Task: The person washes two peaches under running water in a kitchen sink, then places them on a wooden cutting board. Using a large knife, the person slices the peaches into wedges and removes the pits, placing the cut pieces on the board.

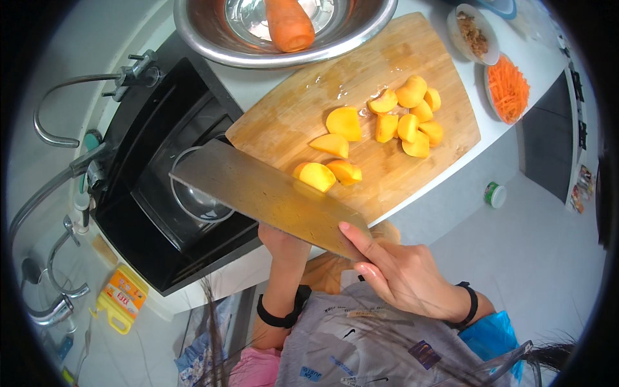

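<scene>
My right hand (404, 271) grips a wide steel cleaver (271, 193), its thumb and forefinger at the near right end of the blade. The blade reaches left over the near edge of a wooden cutting board (300, 101) and over the sink. Below the blade is my left hand (283, 244), its fingers hidden, so what it holds cannot be seen. Chunks of a yellow-orange fruit or vegetable (344, 123) lie on the board, some loosely spread at the left and more grouped at the right (408, 126). The blade partly covers the nearest chunk (316, 176).
A steel basin (232, 60) with a carrot (290, 26) stands beyond the board. At the right are a bowl of brownish food (473, 36) and a dish of shredded carrot (508, 89). The black sink (145, 208) holds a clear bowl (205, 205); faucets (135, 77) stand beside it.
</scene>
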{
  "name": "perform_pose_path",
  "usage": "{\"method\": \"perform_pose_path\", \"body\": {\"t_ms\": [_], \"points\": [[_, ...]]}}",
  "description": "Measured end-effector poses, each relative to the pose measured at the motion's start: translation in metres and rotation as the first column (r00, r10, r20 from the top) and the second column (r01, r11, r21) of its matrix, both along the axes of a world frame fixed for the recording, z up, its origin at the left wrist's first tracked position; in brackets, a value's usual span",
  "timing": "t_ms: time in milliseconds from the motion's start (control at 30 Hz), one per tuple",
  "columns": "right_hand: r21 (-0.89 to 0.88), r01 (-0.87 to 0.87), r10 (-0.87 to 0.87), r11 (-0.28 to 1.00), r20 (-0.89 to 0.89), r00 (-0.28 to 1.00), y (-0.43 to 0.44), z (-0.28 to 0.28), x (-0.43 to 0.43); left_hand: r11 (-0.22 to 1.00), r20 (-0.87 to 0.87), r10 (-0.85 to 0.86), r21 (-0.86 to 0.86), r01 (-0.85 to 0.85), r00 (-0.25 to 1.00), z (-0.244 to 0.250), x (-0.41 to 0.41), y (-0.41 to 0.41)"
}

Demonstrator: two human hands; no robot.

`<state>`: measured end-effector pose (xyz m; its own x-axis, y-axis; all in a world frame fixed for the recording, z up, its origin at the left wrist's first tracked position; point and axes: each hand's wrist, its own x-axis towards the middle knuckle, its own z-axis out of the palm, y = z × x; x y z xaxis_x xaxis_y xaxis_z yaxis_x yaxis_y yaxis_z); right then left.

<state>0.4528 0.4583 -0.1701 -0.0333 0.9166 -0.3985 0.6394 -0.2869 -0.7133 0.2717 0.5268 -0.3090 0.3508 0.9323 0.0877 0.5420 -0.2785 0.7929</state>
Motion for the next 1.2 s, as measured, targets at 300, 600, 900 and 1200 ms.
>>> {"method": "perform_pose_path", "body": {"t_ms": [300, 600, 900, 1200], "points": [[0.102, 0.052, -0.073, 0.993, 0.210, 0.975, 0.019, -0.047, -0.026, 0.986, -0.195, 0.024, 0.164, 0.009, 0.981, 0.012, 0.014, 0.004], [-0.340, 0.316, -0.429, 0.886, -0.340, 0.837, 0.013, -0.013, 0.013, 0.999, -0.148, 0.024, 0.038, -0.019, 0.989, 0.021, -0.007, 0.007], [-0.174, 0.154, -0.201, 0.973, -0.301, 0.932, 0.008, 0.001, 0.008, 0.996, -0.127, 0.034, 0.082, -0.024, 0.991, 0.010, 0.003, 0.013], [0.013, 0.041, -0.040, 0.999, -0.043, 0.998, 0.002, -0.005, -0.013, 0.996, -0.124, 0.005, 0.084, 0.005, 0.992, -0.013, -0.015, -0.007]]}}
